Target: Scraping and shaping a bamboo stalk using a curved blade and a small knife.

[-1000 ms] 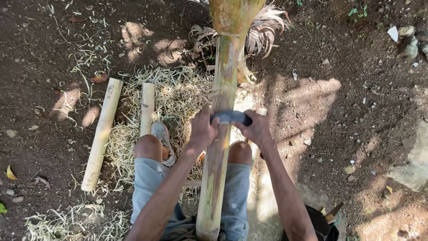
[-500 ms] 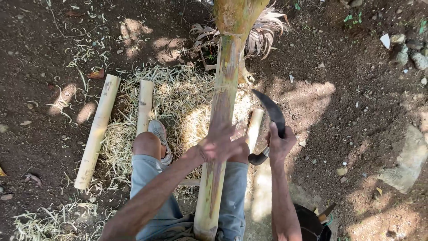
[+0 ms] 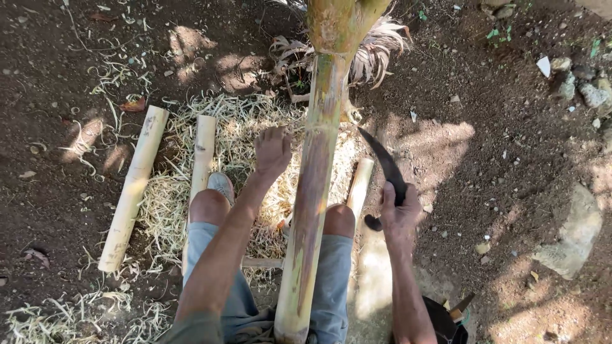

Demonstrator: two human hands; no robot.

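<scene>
My right hand (image 3: 400, 213) grips a curved dark blade (image 3: 384, 167); my left hand (image 3: 273, 150) is open, empty, just beside the bamboo pole (image 3: 315, 185). No containers visible.

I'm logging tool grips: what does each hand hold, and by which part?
The right hand grips a curved dark blade by its handle end. The left hand holds nothing, open beside the long stalk.

The person wears faded blue-grey shorts (image 3: 220, 290) reaching the knees, a grey slip-on shoe (image 3: 221, 185), and bare forearms without sleeves.
</scene>
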